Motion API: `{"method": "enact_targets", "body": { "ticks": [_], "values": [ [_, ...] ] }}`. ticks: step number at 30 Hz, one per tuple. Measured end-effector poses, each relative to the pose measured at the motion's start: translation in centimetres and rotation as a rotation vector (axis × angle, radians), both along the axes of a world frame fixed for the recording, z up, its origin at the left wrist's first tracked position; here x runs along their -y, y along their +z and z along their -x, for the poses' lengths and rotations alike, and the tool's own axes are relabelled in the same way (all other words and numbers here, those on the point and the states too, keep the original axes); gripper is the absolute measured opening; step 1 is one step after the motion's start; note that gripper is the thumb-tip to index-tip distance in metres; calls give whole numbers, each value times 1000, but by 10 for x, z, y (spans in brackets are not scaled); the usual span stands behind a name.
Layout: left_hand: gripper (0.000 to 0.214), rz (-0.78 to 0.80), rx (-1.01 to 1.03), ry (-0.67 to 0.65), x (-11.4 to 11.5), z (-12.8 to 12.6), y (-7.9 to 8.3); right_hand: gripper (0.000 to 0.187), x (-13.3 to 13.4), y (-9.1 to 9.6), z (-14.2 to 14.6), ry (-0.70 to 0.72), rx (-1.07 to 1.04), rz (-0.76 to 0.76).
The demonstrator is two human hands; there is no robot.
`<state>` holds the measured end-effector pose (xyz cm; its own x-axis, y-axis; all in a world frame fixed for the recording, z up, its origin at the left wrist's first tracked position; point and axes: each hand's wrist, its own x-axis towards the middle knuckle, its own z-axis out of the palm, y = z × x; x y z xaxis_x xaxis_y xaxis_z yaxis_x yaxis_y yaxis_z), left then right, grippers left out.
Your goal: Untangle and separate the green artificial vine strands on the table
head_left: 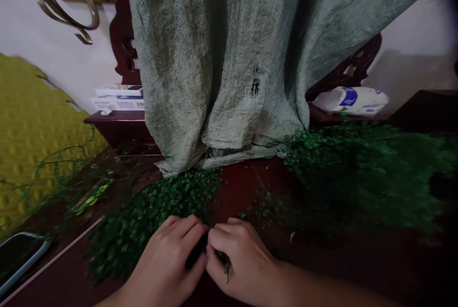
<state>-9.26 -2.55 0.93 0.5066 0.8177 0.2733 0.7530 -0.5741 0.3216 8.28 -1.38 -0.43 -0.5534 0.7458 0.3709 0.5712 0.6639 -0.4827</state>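
Note:
My left hand (173,249) and my right hand (241,257) meet at the fingertips low in the middle of the view. Both are closed, fingers curled over against the thumbs. A bit of green sprig shows inside my right hand, its thin stem poking out below the fingers. What my left fingers pinch is hidden. Right behind my left hand lies a pile of small-leaved green sprigs (143,216). A larger heap of leafy greens (358,168), partly blurred, spreads to the right. A few loose sprigs (268,202) are scattered beyond my right hand.
A grey-green woven sack (246,58) with a small hole drapes over a dark red carved wooden seat (243,187). Boxes (118,99) stand at left, a white tissue pack (352,100) at right. Stray stems (93,197) and a pale blue frame (26,264) lie on the left.

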Motion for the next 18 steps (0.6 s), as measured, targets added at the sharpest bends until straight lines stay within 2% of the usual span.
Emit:
{"method": "enact_targets", "body": {
  "ticks": [9, 18],
  "values": [
    [10, 13, 28, -20, 0, 0, -4, 16, 0, -7, 0, 24, 26, -90],
    [11, 8, 9, -36, -2, -1, 1, 16, -3, -11, -1, 76, 60, -78]
  ]
}}
